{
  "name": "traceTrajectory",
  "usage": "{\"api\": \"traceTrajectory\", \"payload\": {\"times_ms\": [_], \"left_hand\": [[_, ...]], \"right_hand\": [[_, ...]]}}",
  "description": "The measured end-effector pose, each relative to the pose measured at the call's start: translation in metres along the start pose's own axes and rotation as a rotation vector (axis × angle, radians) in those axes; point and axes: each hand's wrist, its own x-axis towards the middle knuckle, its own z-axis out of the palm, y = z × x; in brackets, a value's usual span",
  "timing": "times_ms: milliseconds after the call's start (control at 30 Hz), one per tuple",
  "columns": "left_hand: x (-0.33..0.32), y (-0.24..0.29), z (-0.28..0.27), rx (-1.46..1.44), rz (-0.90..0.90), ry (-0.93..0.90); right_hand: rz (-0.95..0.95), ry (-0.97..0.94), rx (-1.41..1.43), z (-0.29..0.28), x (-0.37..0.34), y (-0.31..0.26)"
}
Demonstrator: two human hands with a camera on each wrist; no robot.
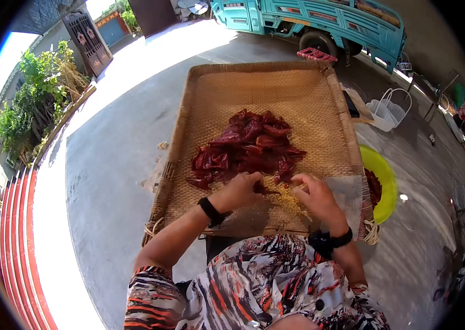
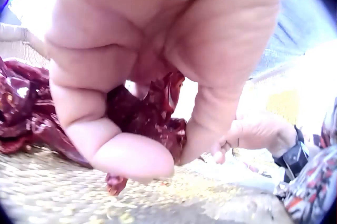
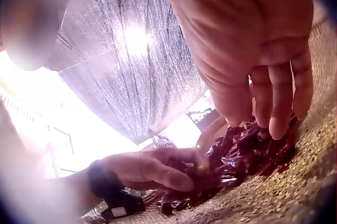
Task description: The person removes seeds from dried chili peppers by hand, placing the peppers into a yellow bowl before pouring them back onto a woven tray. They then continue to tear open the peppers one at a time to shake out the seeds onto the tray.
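Observation:
A heap of glossy dried red chili peppers lies on a woven tray. At the heap's near edge my left hand grips a dried chili pepper, curled between fingers and thumb, its tip poking out below. To its right, my right hand hovers low over the tray with fingers bent loosely downward and nothing visible in them. Yellow chili seeds are scattered between the two hands. In the right wrist view the fingers overlap the pepper heap.
A yellow-green basin holding more red peppers stands on the ground right of the tray. Beyond it sits a white plastic basket. A dark flat object lies by the tray's right edge. A turquoise cargo vehicle is parked behind.

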Motion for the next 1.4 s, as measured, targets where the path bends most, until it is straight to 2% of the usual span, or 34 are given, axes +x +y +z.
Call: {"api": "traceTrajectory", "payload": {"times_ms": [67,100,167,200,300,400,467,567,667,767,867,900,1000,1067,1100,1200,1300,1400], "left_hand": [[0.023,0.007,0.011,-0.106,-0.01,0.062],[0.028,0.026,0.006,-0.22,-0.086,0.015],[0.034,0.029,0.016,-0.28,-0.064,0.003],[0.037,0.032,0.018,-0.307,-0.054,-0.002],[0.035,0.036,0.01,-0.62,-0.274,-0.383],[0.033,0.019,0.022,-0.759,-0.329,-0.463],[0.034,0.01,0.024,-0.8,-0.334,-0.498],[0.034,0.008,0.023,-0.835,-0.327,-0.52],[0.034,0.006,0.023,-0.824,-0.327,-0.507],[0.034,-0.001,0.026,-0.845,-0.291,-0.521],[0.032,-0.001,0.025,-0.824,-0.299,-0.502],[0.031,0.0,0.024,-0.806,-0.311,-0.487],[0.029,-0.014,0.032,-0.989,-0.429,-0.437],[0.027,-0.03,0.036,-1.211,-0.382,-0.413],[0.026,-0.035,0.037,-1.322,-0.357,-0.4],[0.024,-0.034,0.03,-1.419,-0.404,-0.407],[0.022,-0.034,0.033,-1.384,-0.347,-0.394],[0.022,-0.038,0.036,-1.38,-0.304,-0.388]], "right_hand": [[-0.008,-0.02,0.109,0.007,0.003,-0.012],[-0.051,0.018,0.119,0.011,0.003,-0.012],[-0.142,0.09,0.142,0.019,0.005,-0.005],[-0.069,0.073,0.188,0.019,0.005,0.002],[0.099,0.018,0.281,0.019,0.003,0.013],[0.125,-0.017,0.245,0.019,0.0,0.018],[0.081,-0.014,0.19,0.023,0.0,0.027],[0.098,0.086,0.294,0.03,0.001,0.036],[0.152,-0.066,0.281,0.019,0.001,0.017],[0.062,-0.073,0.389,0.03,0.001,0.019],[0.055,-0.111,0.404,0.034,0.003,0.021],[0.064,-0.081,0.369,0.036,0.003,0.024],[0.128,0.036,0.258,0.025,-0.001,0.031],[0.226,0.149,0.182,-0.005,-0.005,0.019],[0.268,0.253,0.176,-0.019,-0.007,0.017],[0.375,0.569,0.14,-0.067,-0.013,0.023],[0.308,0.887,-0.294,-0.089,-0.023,0.03],[0.399,0.874,-0.498,-0.08,-0.026,0.035]]}}
